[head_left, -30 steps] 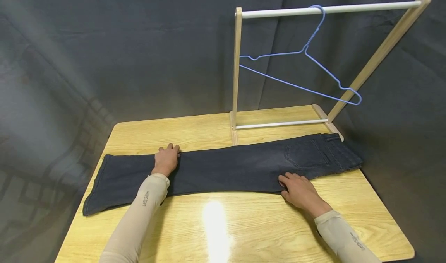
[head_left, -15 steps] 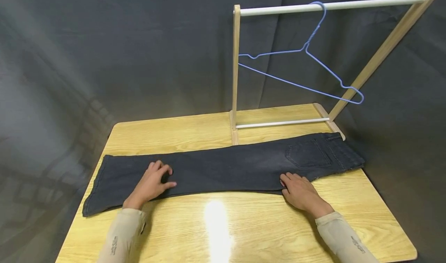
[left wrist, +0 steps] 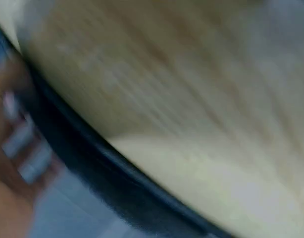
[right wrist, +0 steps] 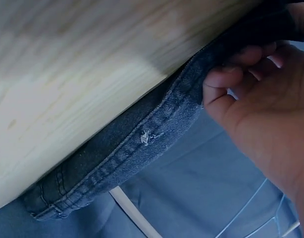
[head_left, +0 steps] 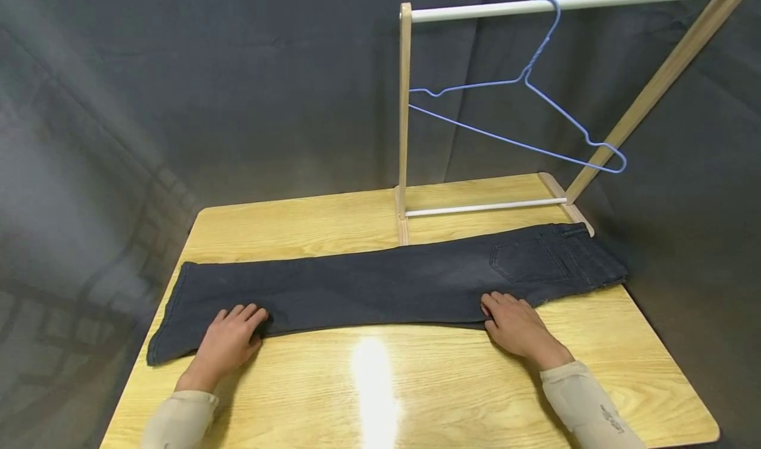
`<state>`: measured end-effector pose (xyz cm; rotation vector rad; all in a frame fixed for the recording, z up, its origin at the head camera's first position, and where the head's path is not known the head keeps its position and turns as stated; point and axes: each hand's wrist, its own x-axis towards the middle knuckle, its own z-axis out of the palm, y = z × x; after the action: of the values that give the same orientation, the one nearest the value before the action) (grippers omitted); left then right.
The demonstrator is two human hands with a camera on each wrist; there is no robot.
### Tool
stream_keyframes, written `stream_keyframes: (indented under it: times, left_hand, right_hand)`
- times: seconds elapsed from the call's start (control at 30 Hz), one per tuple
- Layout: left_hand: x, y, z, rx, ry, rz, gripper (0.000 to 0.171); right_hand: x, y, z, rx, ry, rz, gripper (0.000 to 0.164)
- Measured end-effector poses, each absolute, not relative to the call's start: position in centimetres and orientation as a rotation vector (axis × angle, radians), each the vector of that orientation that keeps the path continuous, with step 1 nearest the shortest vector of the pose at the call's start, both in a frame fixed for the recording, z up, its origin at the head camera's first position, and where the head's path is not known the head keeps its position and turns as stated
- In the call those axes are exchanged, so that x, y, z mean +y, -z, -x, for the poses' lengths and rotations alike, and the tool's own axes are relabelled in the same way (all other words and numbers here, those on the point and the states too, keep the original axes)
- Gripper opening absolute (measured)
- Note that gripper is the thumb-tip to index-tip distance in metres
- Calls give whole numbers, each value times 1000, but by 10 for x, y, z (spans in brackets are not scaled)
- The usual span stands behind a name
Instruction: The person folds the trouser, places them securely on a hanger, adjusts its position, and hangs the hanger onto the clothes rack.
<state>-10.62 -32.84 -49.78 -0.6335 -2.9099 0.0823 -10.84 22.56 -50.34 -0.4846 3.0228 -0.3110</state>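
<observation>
A pair of dark jeans (head_left: 368,287), folded lengthwise, lies across the table with its hem at the left and its waistband at the right. My left hand (head_left: 228,343) is at the near edge of the lower leg, its bent fingers resting on top of the denim. The left wrist view is blurred, with the fingers (left wrist: 35,161) beside the dark cloth. Below the back pocket, my right hand (head_left: 517,327) pinches the near edge. In the right wrist view its curled fingers (right wrist: 224,82) lie against the denim, near a small frayed spot.
Behind the jeans, a wooden rack (head_left: 404,119) with white rods stands on the light wood table (head_left: 297,396). A blue wire hanger (head_left: 526,76) hangs from its top rod. Dark grey curtains (head_left: 267,92) surround the table.
My left hand has moved from the far edge of the trouser leg toward me and left, to the near edge. My right hand stays at its place on the jeans.
</observation>
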Motion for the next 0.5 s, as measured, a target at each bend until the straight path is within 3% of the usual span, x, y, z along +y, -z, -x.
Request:
stream_keyframes:
  times: [0.1, 0.33, 0.5]
  left_hand:
    - [-330, 499, 105, -2854, -91, 430, 43]
    - [-361, 495, 99, -2655, 14, 145, 20]
    - [-387, 493, 92, -2991, -55, 0, 28]
  right_hand:
    - [226, 503, 109, 3048, 345, 471, 19]
    - [231, 501, 109, 3305, 404, 665, 35]
    - [235, 505, 106, 3164, 274, 789, 26]
